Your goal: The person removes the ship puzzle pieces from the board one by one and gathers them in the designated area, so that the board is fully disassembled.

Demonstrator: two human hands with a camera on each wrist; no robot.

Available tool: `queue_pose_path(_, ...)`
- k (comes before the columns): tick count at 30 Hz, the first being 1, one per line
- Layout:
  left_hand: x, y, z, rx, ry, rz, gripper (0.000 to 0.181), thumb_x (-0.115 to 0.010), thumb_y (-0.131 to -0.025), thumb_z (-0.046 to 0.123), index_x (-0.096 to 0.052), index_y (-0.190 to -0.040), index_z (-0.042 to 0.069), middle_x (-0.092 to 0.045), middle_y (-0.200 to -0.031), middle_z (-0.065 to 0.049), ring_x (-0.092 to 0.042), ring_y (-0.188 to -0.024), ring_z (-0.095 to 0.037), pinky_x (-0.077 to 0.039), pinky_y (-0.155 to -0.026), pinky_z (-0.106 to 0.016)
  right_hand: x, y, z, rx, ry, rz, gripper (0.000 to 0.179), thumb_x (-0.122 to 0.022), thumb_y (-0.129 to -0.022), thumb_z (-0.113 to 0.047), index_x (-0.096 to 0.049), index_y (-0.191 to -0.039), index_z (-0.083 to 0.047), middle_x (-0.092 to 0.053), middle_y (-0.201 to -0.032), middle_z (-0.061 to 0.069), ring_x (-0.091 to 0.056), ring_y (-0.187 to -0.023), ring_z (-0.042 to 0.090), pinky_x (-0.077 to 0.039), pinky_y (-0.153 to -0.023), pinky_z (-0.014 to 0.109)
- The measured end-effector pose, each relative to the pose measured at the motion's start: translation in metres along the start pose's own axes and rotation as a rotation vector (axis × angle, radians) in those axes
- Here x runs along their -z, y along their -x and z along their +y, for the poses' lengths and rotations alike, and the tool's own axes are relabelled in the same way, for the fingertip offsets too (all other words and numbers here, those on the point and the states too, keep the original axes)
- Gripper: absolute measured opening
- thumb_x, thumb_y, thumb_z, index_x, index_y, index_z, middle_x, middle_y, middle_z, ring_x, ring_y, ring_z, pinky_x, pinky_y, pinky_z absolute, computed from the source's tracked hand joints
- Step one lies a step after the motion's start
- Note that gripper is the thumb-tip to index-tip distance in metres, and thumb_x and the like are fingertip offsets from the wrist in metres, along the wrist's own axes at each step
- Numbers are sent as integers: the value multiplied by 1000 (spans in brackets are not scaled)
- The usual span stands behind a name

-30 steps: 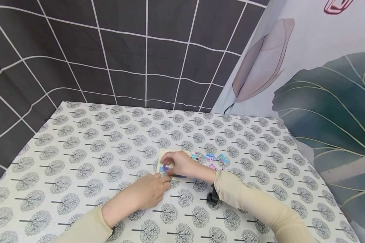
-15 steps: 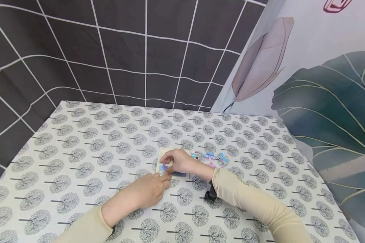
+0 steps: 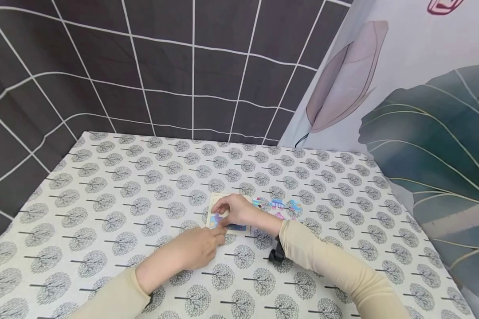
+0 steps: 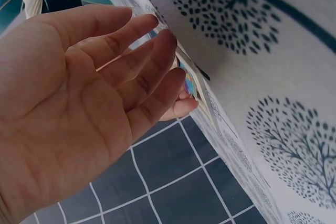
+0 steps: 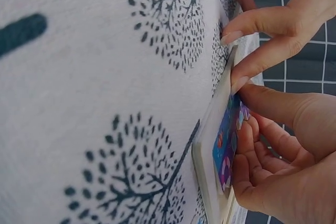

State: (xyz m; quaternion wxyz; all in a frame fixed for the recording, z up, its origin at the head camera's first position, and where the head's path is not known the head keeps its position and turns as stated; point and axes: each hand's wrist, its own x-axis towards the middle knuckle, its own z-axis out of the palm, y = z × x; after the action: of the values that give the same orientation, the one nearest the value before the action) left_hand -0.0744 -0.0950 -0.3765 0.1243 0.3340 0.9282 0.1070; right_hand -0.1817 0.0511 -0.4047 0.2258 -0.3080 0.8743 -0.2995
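Note:
A small jigsaw puzzle in a pale wooden tray (image 3: 213, 199) lies on the table under both hands. Blue and purple picture parts (image 5: 226, 140) fill its near side. My right hand (image 3: 239, 210) bends over it, thumb and curled fingers around a purple puzzle piece (image 3: 217, 218) at the tray's left; the fingers partly hide it. My left hand (image 3: 197, 248) lies at the near left corner, its fingers (image 5: 262, 59) fairly straight, fingertips at the tray's edge beside the right thumb. In the left wrist view the left palm (image 4: 68, 93) holds nothing.
Several loose puzzle pieces (image 3: 277, 204) lie right of the tray, partly behind the right forearm. A tree-print cloth (image 3: 143, 186) covers the table. A dark grid curtain (image 3: 155, 66) hangs behind, and a leaf-print curtain (image 3: 435, 133) stands on the right.
Both hands stay at the tray in nearly the same pose, with only slight finger shifts. The head view has moved a little.

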Motion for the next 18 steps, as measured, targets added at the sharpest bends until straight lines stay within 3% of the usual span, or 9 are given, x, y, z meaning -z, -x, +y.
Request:
queue_pose_path(12, 2, 3, 3, 11, -1, 13, 35, -57, -87, 8, -57, -121, 1, -51, -136, -10, -56, -114, -28, -47, -97, -42, 9, -14, -8, -41, 39, -97, 29, -85, -60, -6, -72, -86, -10, -66, -77, -4, -58, -71, 7, -49, -69, 15)
queue_pose_path(18, 0, 2, 3, 11, -20, 6, 38, -56, -89, 10, -54, -125, 0, -49, -137, -11, -56, -115, -27, -48, -97, -41, 11, -17, -9, -44, 89, -130, 27, -85, -61, -9, -72, -83, -12, -64, -76, -6, -55, -72, 8, -48, -70, 17)
